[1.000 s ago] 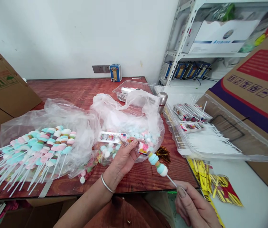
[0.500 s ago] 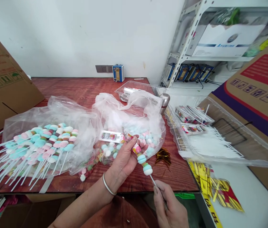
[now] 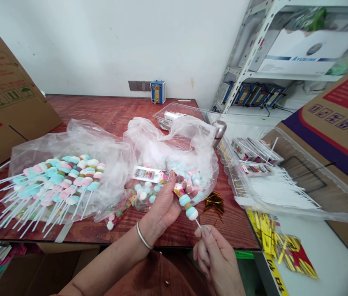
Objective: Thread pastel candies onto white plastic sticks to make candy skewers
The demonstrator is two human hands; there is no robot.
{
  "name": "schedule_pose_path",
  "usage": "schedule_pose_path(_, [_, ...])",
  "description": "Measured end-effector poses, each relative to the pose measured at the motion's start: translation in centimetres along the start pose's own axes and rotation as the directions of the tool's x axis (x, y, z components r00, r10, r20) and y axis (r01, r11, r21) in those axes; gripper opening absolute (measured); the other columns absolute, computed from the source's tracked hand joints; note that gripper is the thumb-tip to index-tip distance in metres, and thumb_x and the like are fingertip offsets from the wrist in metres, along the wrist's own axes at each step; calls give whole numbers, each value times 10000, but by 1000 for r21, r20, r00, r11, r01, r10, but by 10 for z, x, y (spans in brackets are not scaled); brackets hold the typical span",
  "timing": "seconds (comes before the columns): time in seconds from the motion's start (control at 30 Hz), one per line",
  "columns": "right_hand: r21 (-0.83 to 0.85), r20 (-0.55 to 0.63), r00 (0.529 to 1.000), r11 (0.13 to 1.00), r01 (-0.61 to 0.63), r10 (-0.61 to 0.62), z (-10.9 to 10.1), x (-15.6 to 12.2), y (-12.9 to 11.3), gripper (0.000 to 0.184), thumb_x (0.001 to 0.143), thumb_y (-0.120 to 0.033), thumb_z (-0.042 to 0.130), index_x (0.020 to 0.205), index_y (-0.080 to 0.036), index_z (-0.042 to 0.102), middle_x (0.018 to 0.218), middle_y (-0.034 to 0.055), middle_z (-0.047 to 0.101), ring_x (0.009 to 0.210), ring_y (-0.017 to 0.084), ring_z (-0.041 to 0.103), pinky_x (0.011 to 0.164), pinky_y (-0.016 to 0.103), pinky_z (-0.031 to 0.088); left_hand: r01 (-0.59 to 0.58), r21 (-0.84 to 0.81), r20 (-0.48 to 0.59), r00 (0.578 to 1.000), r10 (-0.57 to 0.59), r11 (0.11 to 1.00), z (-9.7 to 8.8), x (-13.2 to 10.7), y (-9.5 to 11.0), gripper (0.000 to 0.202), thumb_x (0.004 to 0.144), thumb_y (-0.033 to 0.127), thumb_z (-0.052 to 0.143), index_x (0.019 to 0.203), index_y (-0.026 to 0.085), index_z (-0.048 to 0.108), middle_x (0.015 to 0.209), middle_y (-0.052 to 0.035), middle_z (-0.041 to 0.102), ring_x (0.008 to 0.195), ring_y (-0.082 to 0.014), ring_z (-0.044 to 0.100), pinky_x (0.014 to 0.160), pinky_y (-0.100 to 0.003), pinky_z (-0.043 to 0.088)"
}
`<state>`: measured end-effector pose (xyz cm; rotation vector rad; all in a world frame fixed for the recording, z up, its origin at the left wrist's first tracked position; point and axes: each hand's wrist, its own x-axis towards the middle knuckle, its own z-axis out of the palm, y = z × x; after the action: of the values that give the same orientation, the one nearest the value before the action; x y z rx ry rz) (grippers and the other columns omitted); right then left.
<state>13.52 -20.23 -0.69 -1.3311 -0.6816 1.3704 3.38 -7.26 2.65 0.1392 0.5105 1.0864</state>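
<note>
My left hand (image 3: 165,202) is closed around the upper part of a marshmallow skewer (image 3: 191,212), where a clear printed wrapper (image 3: 178,190) covers it. Blue, green-brown and white marshmallows stick out below my left fingers. Farther down, my right hand (image 3: 215,255) pinches the skewer's thin white stick between thumb and fingers. Just past my left fingertips lies a flat white printed packet (image 3: 149,174). Behind the hands spreads a clear plastic bag (image 3: 149,142) of loose marshmallows (image 3: 197,179).
Many finished marshmallow skewers (image 3: 65,176) lie on plastic at the left. Gold twist ties (image 3: 213,202) rest right of my hands. A clear tray (image 3: 241,203) holds white sticks and printed packets. Cardboard boxes (image 3: 16,90) flank the table, and a steel flask (image 3: 220,130) stands behind.
The view has shifted slightly, so the table appears a little higher and farther right. My right fingers have curled more around the stick. My left hand keeps its hold.
</note>
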Motion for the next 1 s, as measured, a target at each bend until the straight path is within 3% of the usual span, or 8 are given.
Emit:
schedule_pose_path(0.2, [-392,69,949,867,308,-306,-2,10,5,312,958,-453,496,917,-186,654,531,-47,512,449,106,482,444,210,377,-18,25,-95,995,20,1000,6,-2,1,270,926,369,573,793,135,567,667,1,547,603,-113,587,774,-354,589])
schedule_pose_path(0.33, [-762,272,480,118,637,-834,-5,22,12,134,928,-189,573,1017,-157,668,725,36,698,590,135,594,645,263,457,-31,30,-227,973,37,999,7,-2,-1,266,919,365,586,778,141,556,696,-18,586,617,-123,606,731,-340,590])
schedule_pose_path(0.43, [-792,350,315,-99,602,-882,-5,27,14,159,894,-111,617,1048,-130,648,637,6,667,525,120,546,685,280,452,-29,21,-228,973,33,999,8,-3,-4,292,911,396,593,772,143,545,690,-17,585,617,-124,603,736,-343,587])
schedule_pose_path(0.5, [-791,274,400,31,611,-875,-3,26,13,127,907,-156,605,1025,-151,652,678,10,675,574,125,577,682,272,455,-35,13,-187,982,36,999,9,-3,-6,288,905,402,600,786,146,543,693,-11,582,607,-119,595,746,-348,584])
schedule_pose_path(0.67, [-218,46,977,952,215,-211,8,16,3,306,978,-431,451,846,-194,591,482,-95,399,386,79,370,476,222,395,-10,-13,-104,995,8,1000,7,-4,-7,307,918,430,569,789,154,532,677,1,557,591,-118,579,759,-364,579])
schedule_pose_path(0.77, [106,141,990,994,-40,25,14,15,-2,361,963,-512,436,823,-202,556,453,-154,182,339,51,133,439,224,379,4,-34,-73,997,-7,999,5,-4,-9,313,894,445,603,796,155,537,695,-2,564,605,-117,577,758,-355,576])
schedule_pose_path(0.87, [-197,58,975,955,222,-215,15,22,1,341,937,-486,500,836,-186,628,483,-87,398,394,82,342,488,228,392,-28,-8,-74,997,27,1000,4,-6,-15,305,857,435,663,813,153,555,706,2,571,623,-108,579,762,-326,571])
schedule_pose_path(1.0, [-726,90,734,460,511,-673,6,30,10,251,934,-350,522,916,-184,709,721,37,685,607,154,576,630,255,432,17,86,-61,998,-11,996,1,-8,-19,283,846,391,692,814,134,580,699,-7,580,634,-110,592,764,-313,565])
